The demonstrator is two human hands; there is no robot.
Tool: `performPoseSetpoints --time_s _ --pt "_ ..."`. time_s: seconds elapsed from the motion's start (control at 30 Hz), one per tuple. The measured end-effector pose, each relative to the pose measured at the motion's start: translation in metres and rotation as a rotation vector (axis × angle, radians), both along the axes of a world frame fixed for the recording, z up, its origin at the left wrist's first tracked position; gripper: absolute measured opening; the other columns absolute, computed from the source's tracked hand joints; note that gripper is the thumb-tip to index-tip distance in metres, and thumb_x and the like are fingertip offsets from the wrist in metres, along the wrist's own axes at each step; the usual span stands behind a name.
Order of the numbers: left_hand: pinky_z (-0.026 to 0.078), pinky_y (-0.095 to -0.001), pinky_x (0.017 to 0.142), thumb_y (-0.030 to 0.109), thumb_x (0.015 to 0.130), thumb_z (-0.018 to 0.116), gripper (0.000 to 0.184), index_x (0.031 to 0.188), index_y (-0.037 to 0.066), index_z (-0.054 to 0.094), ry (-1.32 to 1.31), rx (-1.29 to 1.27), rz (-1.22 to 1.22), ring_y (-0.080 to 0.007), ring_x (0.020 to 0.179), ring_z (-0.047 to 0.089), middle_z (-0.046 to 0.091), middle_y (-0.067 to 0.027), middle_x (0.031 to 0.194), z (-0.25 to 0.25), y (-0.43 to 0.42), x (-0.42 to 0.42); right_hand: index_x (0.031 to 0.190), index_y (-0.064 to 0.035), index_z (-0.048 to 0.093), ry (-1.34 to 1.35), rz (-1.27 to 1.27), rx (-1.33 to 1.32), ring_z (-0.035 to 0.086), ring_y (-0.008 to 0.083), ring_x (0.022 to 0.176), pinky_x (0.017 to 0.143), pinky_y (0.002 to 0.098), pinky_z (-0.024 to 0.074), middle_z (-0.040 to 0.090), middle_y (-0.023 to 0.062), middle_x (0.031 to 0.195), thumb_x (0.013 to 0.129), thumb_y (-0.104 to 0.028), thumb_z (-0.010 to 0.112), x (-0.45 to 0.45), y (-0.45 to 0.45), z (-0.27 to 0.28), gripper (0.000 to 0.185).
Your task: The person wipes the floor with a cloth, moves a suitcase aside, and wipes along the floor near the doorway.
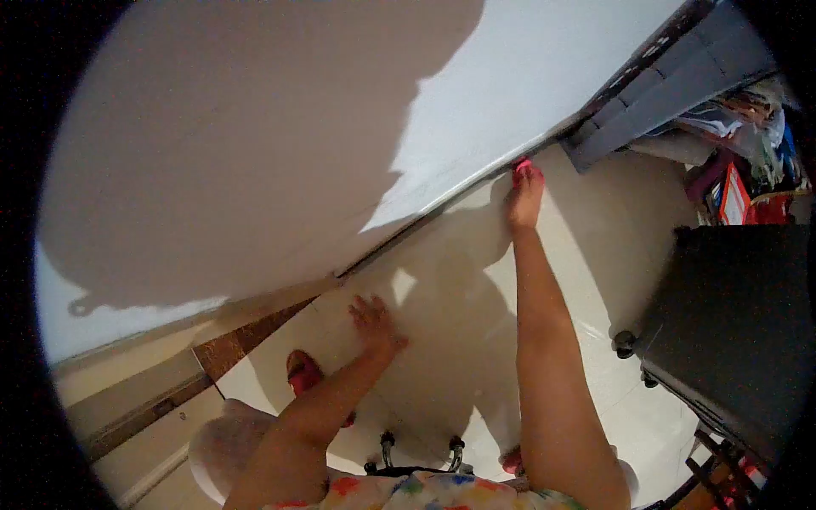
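Observation:
My right hand (525, 204) reaches far forward to the foot of the white wall (493, 110). Its fingers are closed on a small bright pink thing (522, 163), mostly covered by the hand, so its kind does not show. The pink thing is at the dark line where wall and floor (459, 289) meet. My left hand (371, 325) is held out over the floor with its fingers spread, holding nothing. Below it, a red slipper (303, 371) shows beside my left forearm.
At right stands a black case (731, 323) on small wheels. Behind it, a grey shelf unit (671, 85) sits near bags and papers (748, 127). A door frame (144, 399) runs along the left. Metal legs with casters (416, 459) show below me. My shadow covers much of the wall.

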State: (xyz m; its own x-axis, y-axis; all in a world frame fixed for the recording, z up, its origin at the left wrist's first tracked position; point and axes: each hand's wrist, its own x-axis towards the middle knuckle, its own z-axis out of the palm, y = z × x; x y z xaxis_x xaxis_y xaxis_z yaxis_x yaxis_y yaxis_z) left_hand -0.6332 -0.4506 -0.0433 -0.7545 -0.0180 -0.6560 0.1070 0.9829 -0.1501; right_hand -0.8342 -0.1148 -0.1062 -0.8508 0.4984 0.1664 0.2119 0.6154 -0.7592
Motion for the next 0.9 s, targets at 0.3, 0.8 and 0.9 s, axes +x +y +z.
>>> performPoseSetpoints --time_s 0.3,0.8,0.9 --pt "0.012 -0.0576 0.111 0.053 0.059 0.08 0.123 0.147 0.001 0.013 0.098 0.171 0.096 -0.0512 0.136 0.012 0.009 -0.0314 0.15 -0.006 -0.009 0.01 0.125 -0.0013 0.046 0.077 0.147 -0.148 0.042 0.0374 0.12 0.104 0.0414 0.033 0.047 0.0195 0.127 0.094 -0.016 0.038 0.073 -0.153 -0.007 0.035" --pt "0.03 -0.0459 0.107 0.003 0.067 0.066 0.07 0.131 -0.001 0.04 0.513 0.583 0.139 -0.0348 0.128 0.038 0.031 -0.0182 0.144 -0.041 -0.088 0.045 0.109 -0.0006 0.052 -0.04 0.309 -0.728 0.049 0.035 0.106 0.096 0.0405 0.0385 0.053 0.0163 0.114 0.094 -0.017 0.049 0.149 -0.28 0.062 0.022" --pt "0.032 -0.0432 0.106 -0.001 0.065 0.063 0.068 0.13 -0.002 0.041 0.564 0.628 0.157 -0.0364 0.124 0.04 0.037 -0.0194 0.139 -0.032 -0.088 0.06 0.117 -0.005 0.054 0.105 0.654 -0.069 0.047 0.0328 0.114 0.101 0.0423 0.0352 0.052 0.0139 0.122 0.087 -0.011 0.049 0.161 -0.286 0.023 0.031"
